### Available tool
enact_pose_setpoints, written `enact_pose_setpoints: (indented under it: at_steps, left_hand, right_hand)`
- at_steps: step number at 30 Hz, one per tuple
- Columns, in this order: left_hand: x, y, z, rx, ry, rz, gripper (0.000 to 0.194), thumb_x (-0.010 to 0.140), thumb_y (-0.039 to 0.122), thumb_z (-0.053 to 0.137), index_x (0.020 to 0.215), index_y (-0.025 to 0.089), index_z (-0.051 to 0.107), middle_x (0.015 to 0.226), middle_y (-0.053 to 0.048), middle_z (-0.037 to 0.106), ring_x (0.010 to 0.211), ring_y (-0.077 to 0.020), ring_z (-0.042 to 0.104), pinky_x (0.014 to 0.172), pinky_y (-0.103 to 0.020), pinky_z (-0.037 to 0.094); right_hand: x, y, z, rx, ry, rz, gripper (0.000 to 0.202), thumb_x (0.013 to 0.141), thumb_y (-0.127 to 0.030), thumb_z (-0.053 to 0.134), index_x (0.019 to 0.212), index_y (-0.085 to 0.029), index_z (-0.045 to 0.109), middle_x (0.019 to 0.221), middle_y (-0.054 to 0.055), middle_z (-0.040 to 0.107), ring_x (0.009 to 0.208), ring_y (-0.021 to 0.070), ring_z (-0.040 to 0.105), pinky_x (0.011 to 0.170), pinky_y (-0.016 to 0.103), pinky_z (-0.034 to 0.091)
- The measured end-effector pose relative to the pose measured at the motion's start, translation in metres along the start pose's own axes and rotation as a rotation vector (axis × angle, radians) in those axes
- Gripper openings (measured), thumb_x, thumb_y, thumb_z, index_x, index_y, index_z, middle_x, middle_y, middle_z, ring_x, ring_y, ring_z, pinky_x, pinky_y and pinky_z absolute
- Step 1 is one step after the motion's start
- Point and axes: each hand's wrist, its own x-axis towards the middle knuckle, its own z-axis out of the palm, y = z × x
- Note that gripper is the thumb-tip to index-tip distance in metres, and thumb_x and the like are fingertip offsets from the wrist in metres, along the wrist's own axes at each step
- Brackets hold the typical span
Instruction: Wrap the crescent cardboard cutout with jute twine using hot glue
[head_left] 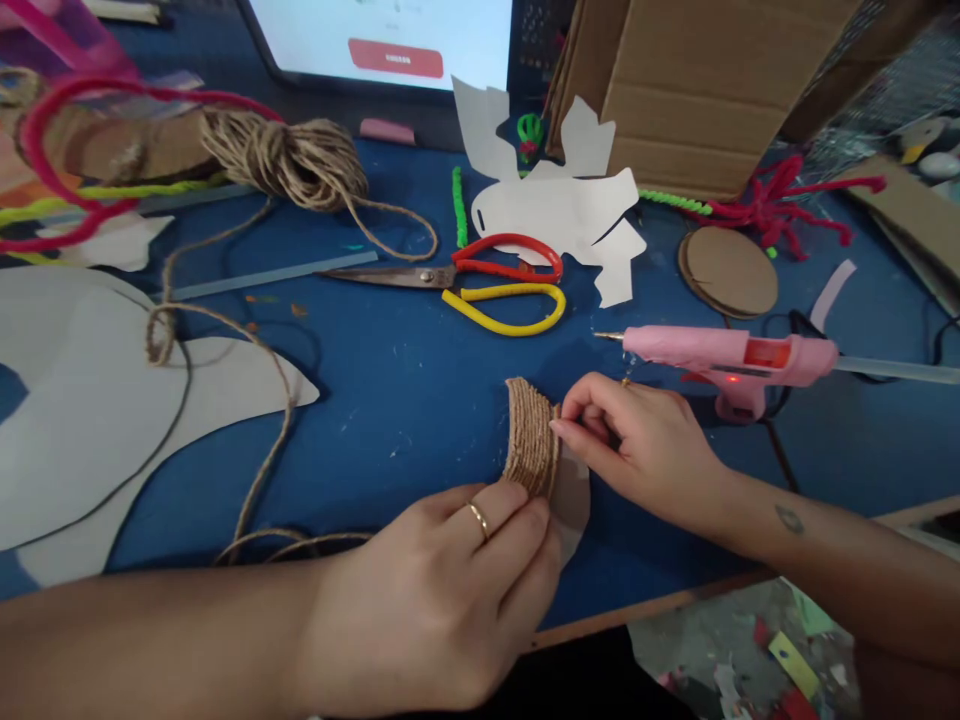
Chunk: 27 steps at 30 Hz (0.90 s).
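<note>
A curved cardboard piece covered with rows of twine [531,435] lies near the table's front edge, its pale uncovered part [574,500] showing at the right. My left hand [442,590], with a ring on one finger, presses and holds its lower end. At its right edge my right hand [637,435] pinches a strand of twine between thumb and forefinger. Loose twine [262,470] runs from the wound bundle [289,160] at the back left down behind my left forearm. A pink glue gun [720,355] lies just beyond my right hand, its nozzle pointing left.
Scissors [450,275] with red and yellow handles lie mid-table, by white paper cut-outs [555,215]. Large white shapes [67,400] cover the left. Behind stand a screen [382,40] and a cardboard box [697,90]. Round cardboard discs [727,270] and red pipe cleaners [787,205] lie right.
</note>
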Motion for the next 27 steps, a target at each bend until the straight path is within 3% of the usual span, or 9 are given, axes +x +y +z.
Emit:
enact_pose_setpoints:
  at_steps: [6,12,20,27]
  left_hand:
    - [-0.0006,0.0004,0.0019,-0.009,0.032,-0.001,0.033,0.091,0.007,0.034,0.092,0.01,0.066,0.087,-0.01,0.068,0.076,-0.0195,0.06,0.067,-0.032,0.054]
    - [0.0015,0.0003,-0.0022,-0.029,-0.018,-0.031,0.028,0.092,0.009,0.039,0.089,0.011,0.067,0.08,-0.007,0.067,0.071,-0.0187,0.06,0.064,-0.031,0.05]
    - [0.0026,-0.0012,0.0009,-0.045,0.031,-0.053,0.033,0.093,0.008,0.035,0.088,0.012,0.067,0.077,-0.007,0.066,0.07,-0.0186,0.057,0.061,-0.031,0.047]
    - [0.0033,-0.0005,-0.0022,-0.064,-0.001,-0.069,0.035,0.094,0.008,0.033,0.086,0.012,0.067,0.075,-0.006,0.065,0.068,-0.0184,0.057,0.059,-0.031,0.046]
  right_hand:
    - [-0.0006,-0.0004,0.0016,-0.046,0.014,-0.015,0.017,0.094,-0.035,0.048,0.086,-0.021,0.055,0.056,-0.007,0.051,0.05,0.0073,0.049,0.052,0.02,0.032]
    - [-0.0001,-0.0001,0.0027,-0.055,0.034,-0.016,0.012,0.093,-0.032,0.049,0.088,-0.021,0.054,0.055,-0.008,0.047,0.048,0.006,0.049,0.05,0.019,0.033]
    - [0.0019,-0.0012,0.0026,-0.08,0.039,-0.011,0.011,0.092,-0.03,0.05,0.088,-0.021,0.053,0.053,-0.01,0.043,0.046,0.0046,0.046,0.048,0.019,0.03]
    - [0.0026,-0.0026,0.002,-0.094,0.031,-0.004,0.01,0.092,-0.03,0.049,0.09,-0.021,0.053,0.053,-0.011,0.043,0.045,0.0039,0.046,0.048,0.018,0.03]
